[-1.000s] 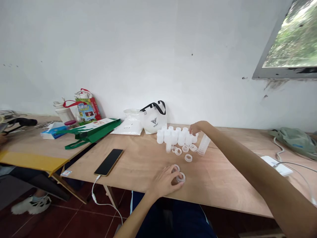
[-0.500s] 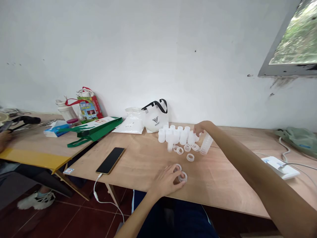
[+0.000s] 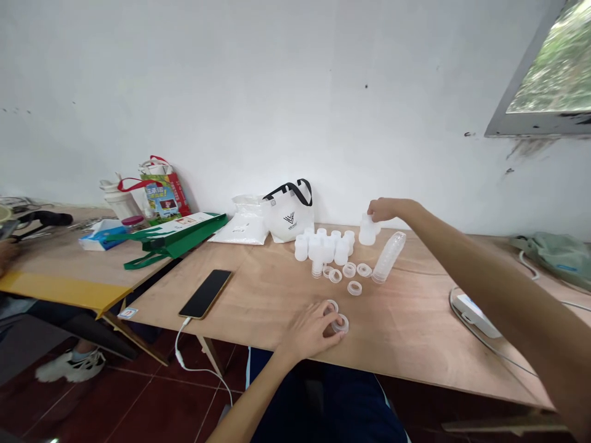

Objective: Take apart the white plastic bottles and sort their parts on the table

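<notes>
At the table's back, my right hand (image 3: 386, 210) is closed on the top of a translucent white plastic bottle (image 3: 367, 232). Another white shape shows just behind that bottle; whether it is separate I cannot tell. Left of it stands a cluster of similar white bottles (image 3: 329, 248). Several clear plastic rings (image 3: 354, 288) lie in front of the cluster. A leaning stack of clear plastic pieces (image 3: 388, 258) stands below my right hand. Near the front edge my left hand (image 3: 310, 327) rests with fingers apart, fingertips touching a clear ring (image 3: 340, 324) beside another ring (image 3: 332, 306).
A phone (image 3: 205, 294) with a white cable lies at left. A white tote bag (image 3: 290, 216) and a white plastic packet (image 3: 241, 227) are by the wall. A green bag (image 3: 178, 242) spans the neighbouring table. At right, a white box (image 3: 475, 315) with cables lies by my forearm.
My right hand has moved back and right with a white bottle, away from the cluster. The white box at right has shifted left. My left hand has stayed put.
</notes>
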`<state>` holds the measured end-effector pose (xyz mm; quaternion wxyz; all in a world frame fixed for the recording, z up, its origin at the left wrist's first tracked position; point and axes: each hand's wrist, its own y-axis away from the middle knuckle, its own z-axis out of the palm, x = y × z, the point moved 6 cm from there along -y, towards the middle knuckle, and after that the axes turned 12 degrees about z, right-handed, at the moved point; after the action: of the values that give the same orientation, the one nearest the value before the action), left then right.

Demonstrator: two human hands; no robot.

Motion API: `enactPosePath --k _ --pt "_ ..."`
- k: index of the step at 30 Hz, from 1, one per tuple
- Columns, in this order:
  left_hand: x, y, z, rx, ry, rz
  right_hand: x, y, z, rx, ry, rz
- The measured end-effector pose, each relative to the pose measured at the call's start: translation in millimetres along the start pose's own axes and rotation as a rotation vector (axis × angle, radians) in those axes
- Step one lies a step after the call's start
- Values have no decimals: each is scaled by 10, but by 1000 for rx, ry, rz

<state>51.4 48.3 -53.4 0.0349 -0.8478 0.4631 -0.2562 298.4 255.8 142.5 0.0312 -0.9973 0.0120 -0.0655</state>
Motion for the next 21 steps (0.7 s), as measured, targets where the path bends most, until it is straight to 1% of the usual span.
enactPosePath --k 2,4,5,7,9,12,15,18,21 --pt "4 2 -1 -1 -2 11 24 121 -176 -8 4 -43" --pt "7 3 -4 -5 -14 14 0 336 -290 12 -1 -120" --pt "8 2 -5 -6 -22 10 -58 492 -323 56 -8 -215" --pt "9 -1 -9 -6 -31 0 -187 868 -283 134 -17 -387" --pt "3 -2 -16 7 -30 -14 -302 1266 -131 209 -34 -474" --pt "-16 3 -30 37 -4 -19 -481 1832 204 281 -103 -583" --pt "-37 12 -34 29 32 8 -617 2240 544 251 -171 -684" --pt "-55 19 -48 9 66 31 -644 2414 802 177 -219 -710" --pt "-66 19 -64 0 87 36 -580 2398 967 166 -239 -680"
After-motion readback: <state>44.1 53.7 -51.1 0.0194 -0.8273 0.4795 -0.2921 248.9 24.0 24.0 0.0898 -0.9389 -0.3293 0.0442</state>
